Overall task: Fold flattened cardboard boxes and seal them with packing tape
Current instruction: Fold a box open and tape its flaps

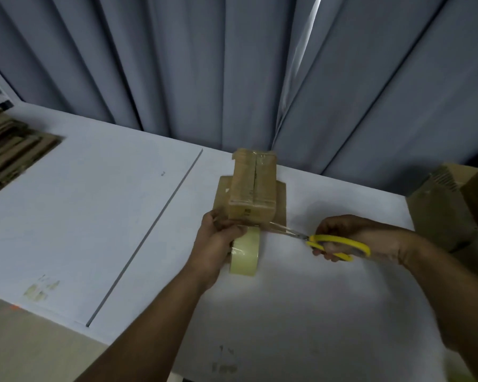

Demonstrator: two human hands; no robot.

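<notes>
- My left hand (218, 238) clenched the roll (244, 256), which sat just under my fingers, at the near end of the box (253, 188).
- The box lay just beyond those fingers, its long axis running away from me.
- My right hand (351, 238) gripped the scissors (337, 244), blades pointing left.
- The strip (255, 226) stretched between box and roll, at the blade tips; I couldn't tell if the blades were parted.
- I judged the cut fell to my right hand: straight across the strip.
</notes>
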